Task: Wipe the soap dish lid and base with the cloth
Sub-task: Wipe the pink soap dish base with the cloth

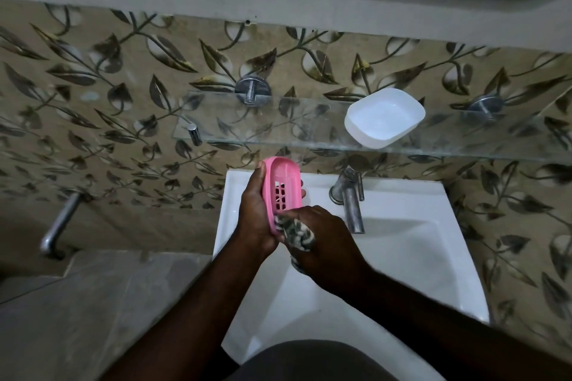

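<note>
left hand (pixel 252 216): bare, back of hand and thumb in view
right hand (pixel 325 238): bare, knuckles in view, fingertips hidden
left forearm (pixel 185 303): bare up to the frame edge
right forearm (pixel 433 318): bare up to the frame edge, slightly blurred
clothing (pixel 309 362): dark grey fabric at the bottom edge (which garment, cannot tell)

The white soap dish half (pixel 384 116) rests open side up on the wall-mounted glass shelf (pixel 278 128).

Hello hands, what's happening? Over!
Left hand grips pink soap dish piece. Right hand presses cloth on its near end. White piece on glass shelf. Nothing blocking.
</note>
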A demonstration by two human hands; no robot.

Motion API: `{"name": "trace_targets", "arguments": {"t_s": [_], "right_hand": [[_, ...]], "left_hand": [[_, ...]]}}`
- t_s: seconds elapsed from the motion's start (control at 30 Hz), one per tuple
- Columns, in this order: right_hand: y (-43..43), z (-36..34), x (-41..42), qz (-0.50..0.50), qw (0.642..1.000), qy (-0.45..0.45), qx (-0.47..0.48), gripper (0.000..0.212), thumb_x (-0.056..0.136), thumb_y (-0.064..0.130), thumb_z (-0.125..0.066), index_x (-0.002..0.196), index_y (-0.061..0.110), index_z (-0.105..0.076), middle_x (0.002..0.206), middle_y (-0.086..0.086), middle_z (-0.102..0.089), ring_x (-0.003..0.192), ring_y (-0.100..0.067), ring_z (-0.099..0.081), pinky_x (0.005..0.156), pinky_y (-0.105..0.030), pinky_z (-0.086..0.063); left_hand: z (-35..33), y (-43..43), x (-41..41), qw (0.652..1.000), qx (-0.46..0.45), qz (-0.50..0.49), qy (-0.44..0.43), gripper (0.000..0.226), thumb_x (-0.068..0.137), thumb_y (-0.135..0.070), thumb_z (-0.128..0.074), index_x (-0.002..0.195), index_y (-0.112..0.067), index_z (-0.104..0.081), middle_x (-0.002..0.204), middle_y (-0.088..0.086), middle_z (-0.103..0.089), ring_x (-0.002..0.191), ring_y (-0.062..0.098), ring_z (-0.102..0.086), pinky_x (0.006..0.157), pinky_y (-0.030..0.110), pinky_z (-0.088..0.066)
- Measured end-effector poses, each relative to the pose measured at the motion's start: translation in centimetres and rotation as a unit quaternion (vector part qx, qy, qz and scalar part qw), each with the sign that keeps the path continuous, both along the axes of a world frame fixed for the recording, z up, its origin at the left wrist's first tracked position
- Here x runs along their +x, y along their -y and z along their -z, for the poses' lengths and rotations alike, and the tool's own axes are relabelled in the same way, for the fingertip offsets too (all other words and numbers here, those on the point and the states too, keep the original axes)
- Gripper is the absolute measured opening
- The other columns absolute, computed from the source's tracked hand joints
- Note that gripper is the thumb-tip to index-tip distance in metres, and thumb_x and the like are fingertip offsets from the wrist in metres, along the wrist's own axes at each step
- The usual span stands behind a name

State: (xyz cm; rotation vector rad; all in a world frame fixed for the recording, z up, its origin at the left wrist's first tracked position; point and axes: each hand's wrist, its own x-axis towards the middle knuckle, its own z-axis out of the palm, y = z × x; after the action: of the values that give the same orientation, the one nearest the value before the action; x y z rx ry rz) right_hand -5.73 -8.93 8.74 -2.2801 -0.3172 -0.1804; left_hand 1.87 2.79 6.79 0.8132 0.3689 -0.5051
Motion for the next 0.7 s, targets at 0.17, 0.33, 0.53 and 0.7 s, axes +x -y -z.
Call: {"name": "trace_targets", "arguments": {"t_s": [0.17,0.33,0.53,0.7], "right_hand": [[1.9,0.9,0.7,-0.064,0.986,0.068,-0.135,0.032,0.073,-0.001,-0.074,0.103,0.01,-0.072,0.092,-0.004,-0.072,0.082,-0.028,-0.061,0.073,-0.034,-0.047],[-0.7,0.9,0.2,0.033,0.928,-0.228,0.292,0.016,0.076,0.018,-0.07,0.091,0.02,-0.066,0.054,0.003,-0.058,0.041,-0.021,-0.052,0.046,-0.033,-0.044],[2.8,2.0,1.1,-0.092,0.978,0.068,-0.175,0.035,0.069,0.006,-0.075,0.101,0.017,-0.07,0.094,-0.001,-0.07,0.088,-0.029,-0.06,0.072,-0.044,-0.05],[2.3,1.9,0.8,-0.087,0.983,0.071,-0.147,0.028,0.066,0.017,-0.072,0.094,0.018,-0.07,0.088,0.0,-0.07,0.085,-0.029,-0.062,0.073,-0.038,-0.048]], "left_hand": [[0.1,-0.4,0.4,1.0,0.004,0.022,-0.008,0.065,0.089,-0.059,-0.047,0.115,-0.003,-0.065,0.095,0.019,-0.07,0.082,0.032,-0.066,0.078,0.039,-0.051],[0.8,0.5,-0.6,0.999,0.036,-0.014,0.039,0.071,0.074,-0.062,-0.055,0.114,-0.004,-0.065,0.096,0.019,-0.072,0.082,0.028,-0.07,0.069,0.035,-0.058],[-0.2,-0.5,0.9,0.995,0.016,0.069,-0.065,0.063,0.077,-0.056,-0.062,0.108,-0.001,-0.066,0.082,0.02,-0.07,0.07,0.031,-0.066,0.068,0.036,-0.055],[0.1,-0.6,0.9,0.992,-0.021,0.09,-0.091,0.052,0.071,-0.046,-0.071,0.098,-0.002,-0.072,0.088,0.021,-0.067,0.076,0.035,-0.066,0.074,0.04,-0.056]]}}
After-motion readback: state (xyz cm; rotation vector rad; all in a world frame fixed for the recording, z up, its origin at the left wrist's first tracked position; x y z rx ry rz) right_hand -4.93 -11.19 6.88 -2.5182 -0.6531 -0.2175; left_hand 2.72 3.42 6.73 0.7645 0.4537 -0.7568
